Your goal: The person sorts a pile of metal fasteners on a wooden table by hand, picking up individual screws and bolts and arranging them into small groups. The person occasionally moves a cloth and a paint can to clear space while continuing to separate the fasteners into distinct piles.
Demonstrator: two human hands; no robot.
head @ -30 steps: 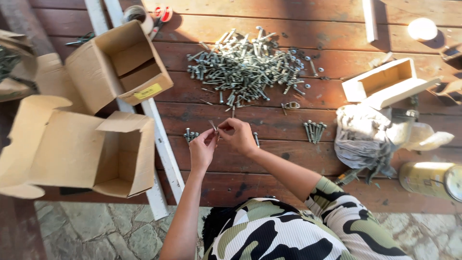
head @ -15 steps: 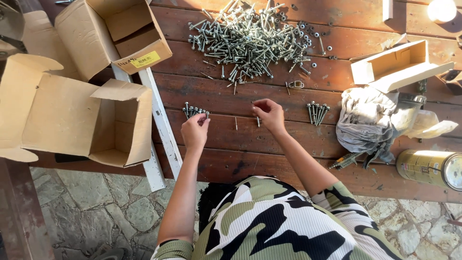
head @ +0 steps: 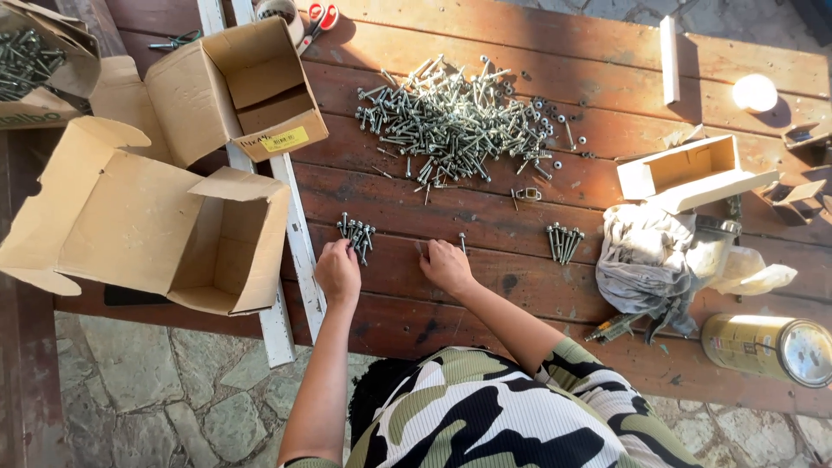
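lying just beyond left fingers (head: 332, 252): screws (head: 356, 234)

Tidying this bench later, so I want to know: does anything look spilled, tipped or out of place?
Yes. A large heap of screws lies loose on the wooden table, with washers scattered at its right edge. Two empty cardboard boxes lie tipped on their sides, and a can lies on its side near the crumpled rag.
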